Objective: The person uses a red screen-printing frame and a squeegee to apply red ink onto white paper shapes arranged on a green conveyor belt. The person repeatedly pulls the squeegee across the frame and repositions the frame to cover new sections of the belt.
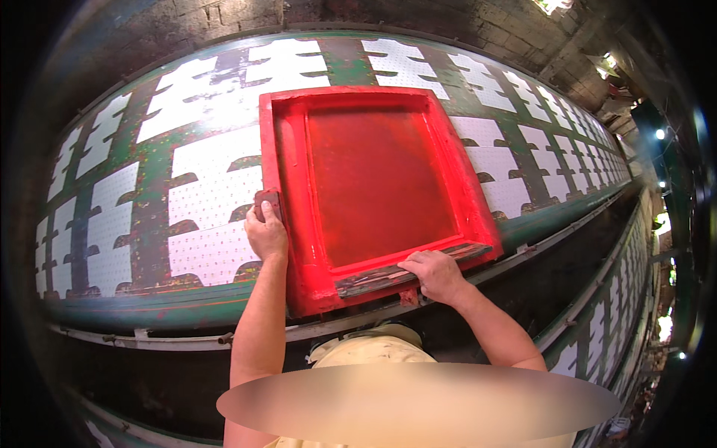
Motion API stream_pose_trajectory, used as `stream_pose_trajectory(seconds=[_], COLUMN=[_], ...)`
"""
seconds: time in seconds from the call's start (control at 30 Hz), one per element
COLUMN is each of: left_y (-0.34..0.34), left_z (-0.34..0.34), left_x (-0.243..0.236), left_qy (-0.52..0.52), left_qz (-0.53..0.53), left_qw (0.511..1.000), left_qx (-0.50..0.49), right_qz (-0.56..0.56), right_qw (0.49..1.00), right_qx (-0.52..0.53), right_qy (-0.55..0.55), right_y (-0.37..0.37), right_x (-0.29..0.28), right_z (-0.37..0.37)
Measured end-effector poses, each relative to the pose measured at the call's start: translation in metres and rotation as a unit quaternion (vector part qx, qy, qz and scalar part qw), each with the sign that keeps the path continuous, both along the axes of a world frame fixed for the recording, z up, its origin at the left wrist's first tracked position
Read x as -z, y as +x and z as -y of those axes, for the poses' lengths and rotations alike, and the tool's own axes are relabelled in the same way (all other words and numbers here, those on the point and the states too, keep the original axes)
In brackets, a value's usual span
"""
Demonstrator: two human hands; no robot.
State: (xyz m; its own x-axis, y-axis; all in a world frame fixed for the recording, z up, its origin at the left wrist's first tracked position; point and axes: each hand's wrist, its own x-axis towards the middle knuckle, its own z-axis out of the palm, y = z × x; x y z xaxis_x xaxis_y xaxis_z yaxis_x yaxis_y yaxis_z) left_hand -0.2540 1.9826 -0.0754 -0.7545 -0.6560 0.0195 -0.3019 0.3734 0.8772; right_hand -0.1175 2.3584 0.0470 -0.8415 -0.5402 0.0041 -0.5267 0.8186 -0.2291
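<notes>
A red screen printing frame (299, 257) lies tilted on the long table, its mesh (381, 187) coated in dark red ink. My left hand (267, 233) is closed around a dark reddish block (268, 198) at the frame's left side. At the near side, my right hand (435, 275) curls over the edge of the frame, against a long, worn, paint-stained strip (373, 279) that lies along it. Whether that strip is loose or fixed, I cannot tell. White patterned fabric pieces (213, 190) lie flat beside and beyond the frame.
The green, ink-spotted table (153, 224) stretches far to both sides, with several fabric pieces in rows. A metal rail (172, 343) runs along its near edge. Another table with white pieces (597, 328) stands at right. A block wall (515, 33) rises behind.
</notes>
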Motion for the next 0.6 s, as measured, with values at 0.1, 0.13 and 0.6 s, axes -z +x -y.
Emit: stream_pose_trajectory(seconds=[0.1,0.13,0.6], left_y=[0.000,0.000,0.006], left_z=[-0.002,-0.001,0.002], left_x=[0.000,0.000,0.002], left_qy=[-0.018,-0.011,0.046], left_qz=[-0.035,-0.033,-0.027], left_qw=[0.999,0.999,0.999], left_qx=[-0.013,-0.010,0.012], right_qz=[-0.057,-0.065,-0.142], right_qw=[0.998,0.998,0.990], right_qx=[-0.008,-0.008,-0.012], right_qy=[-0.023,-0.024,0.003], right_y=[0.006,0.004,-0.203], right_x=[0.011,0.016,0.056], right_z=[0.001,0.002,0.021])
